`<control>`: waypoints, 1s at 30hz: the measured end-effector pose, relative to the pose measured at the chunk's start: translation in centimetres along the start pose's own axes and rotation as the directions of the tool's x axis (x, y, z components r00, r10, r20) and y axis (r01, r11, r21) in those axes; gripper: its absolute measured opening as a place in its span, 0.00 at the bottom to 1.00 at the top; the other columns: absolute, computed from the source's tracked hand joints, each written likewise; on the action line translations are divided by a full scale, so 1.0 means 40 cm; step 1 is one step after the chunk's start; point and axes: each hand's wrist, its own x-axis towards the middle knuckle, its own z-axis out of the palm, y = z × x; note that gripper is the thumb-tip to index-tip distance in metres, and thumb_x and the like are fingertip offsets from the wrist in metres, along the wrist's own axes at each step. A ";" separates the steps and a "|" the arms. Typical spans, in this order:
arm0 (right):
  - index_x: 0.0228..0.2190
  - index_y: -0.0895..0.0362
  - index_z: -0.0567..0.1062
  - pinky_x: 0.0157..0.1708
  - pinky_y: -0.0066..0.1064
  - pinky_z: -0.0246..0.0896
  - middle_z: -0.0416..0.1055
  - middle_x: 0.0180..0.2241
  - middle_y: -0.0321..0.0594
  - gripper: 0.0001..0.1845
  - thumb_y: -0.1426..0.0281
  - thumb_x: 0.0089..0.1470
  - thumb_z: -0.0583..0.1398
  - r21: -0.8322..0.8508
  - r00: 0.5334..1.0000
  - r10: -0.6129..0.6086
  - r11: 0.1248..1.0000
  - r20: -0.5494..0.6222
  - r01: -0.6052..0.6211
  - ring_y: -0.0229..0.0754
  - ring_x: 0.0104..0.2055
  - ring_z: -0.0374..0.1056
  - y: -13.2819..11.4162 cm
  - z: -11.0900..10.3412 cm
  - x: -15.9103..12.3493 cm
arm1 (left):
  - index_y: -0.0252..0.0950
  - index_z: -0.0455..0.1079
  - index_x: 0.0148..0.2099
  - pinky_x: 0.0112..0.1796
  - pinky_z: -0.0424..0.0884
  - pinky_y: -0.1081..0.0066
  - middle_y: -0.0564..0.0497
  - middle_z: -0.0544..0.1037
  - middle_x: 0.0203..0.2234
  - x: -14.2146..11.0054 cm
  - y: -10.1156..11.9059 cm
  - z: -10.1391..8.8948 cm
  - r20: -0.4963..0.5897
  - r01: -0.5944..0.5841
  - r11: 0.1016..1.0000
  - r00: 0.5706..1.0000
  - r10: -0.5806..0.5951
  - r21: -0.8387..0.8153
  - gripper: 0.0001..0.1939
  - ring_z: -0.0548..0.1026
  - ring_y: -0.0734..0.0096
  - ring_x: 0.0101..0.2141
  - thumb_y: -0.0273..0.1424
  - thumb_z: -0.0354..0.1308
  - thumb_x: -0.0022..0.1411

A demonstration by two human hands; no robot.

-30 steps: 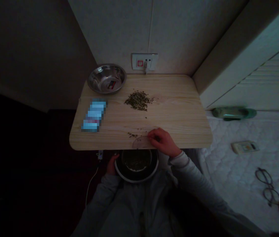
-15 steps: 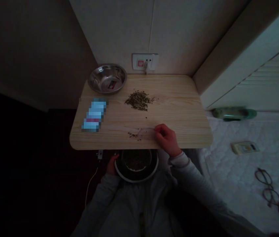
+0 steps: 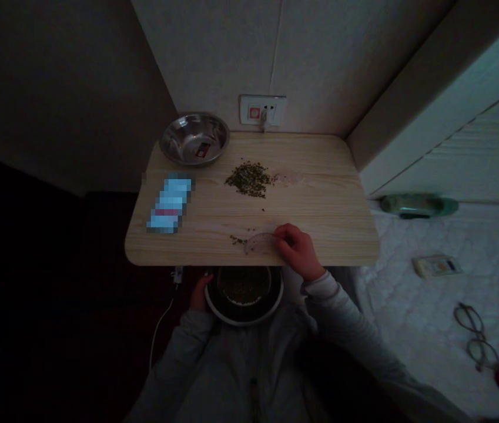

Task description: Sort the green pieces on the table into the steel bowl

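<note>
My right hand (image 3: 298,251) rests on the near edge of a small wooden table (image 3: 320,200) and pinches a thin, clear plastic piece (image 3: 258,242) lying flat on the wood. Beside that piece lie a few small dark green grains (image 3: 237,239). A larger heap of the same grains (image 3: 250,178) sits further back, mid-table. Below the table's front edge my left hand (image 3: 198,294) grips the rim of a dark bowl (image 3: 244,292) that holds more grains.
An empty steel bowl (image 3: 194,138) stands at the back left, a blurred blue packet (image 3: 169,203) in front of it. A wall socket (image 3: 262,110) is behind. To the right, a bed carries glasses (image 3: 474,335), a small box (image 3: 436,265) and a green object (image 3: 417,204).
My right hand drew the plastic piece back from the table's edge, shifted right, and then settled; the piece now lies just left of my fingers. The left hand and bowl stayed put.
</note>
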 end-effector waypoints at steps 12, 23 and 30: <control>0.24 0.57 0.65 0.27 0.28 0.52 0.61 0.21 0.35 0.04 0.75 0.40 0.53 0.012 0.998 -0.040 0.999 0.038 0.040 0.36 0.26 0.57 -0.001 0.001 -0.001 | 0.35 0.68 0.15 0.28 0.67 0.74 0.53 0.73 0.12 -0.012 0.010 0.017 -0.047 0.013 1.000 0.999 -0.014 -0.024 0.10 0.71 0.72 0.20 0.24 0.50 0.44; 0.26 0.57 0.66 0.28 0.28 0.53 0.62 0.21 0.35 0.06 0.75 0.40 0.53 -0.021 0.998 -0.051 0.998 0.048 0.053 0.36 0.26 0.57 -0.002 -0.001 -0.001 | 0.35 0.69 0.17 0.33 0.66 0.72 0.51 0.74 0.15 -0.014 0.009 0.024 -0.029 0.003 1.000 1.000 -0.004 -0.020 0.09 0.73 0.68 0.26 0.24 0.50 0.44; 0.25 0.57 0.65 0.27 0.28 0.53 0.62 0.21 0.35 0.05 0.75 0.40 0.53 0.018 0.998 -0.033 0.999 0.045 0.032 0.36 0.26 0.57 0.003 0.001 0.001 | 0.34 0.69 0.18 0.32 0.68 0.72 0.52 0.74 0.14 -0.018 0.013 0.026 -0.018 0.008 1.000 1.000 -0.008 -0.026 0.09 0.73 0.69 0.24 0.23 0.51 0.43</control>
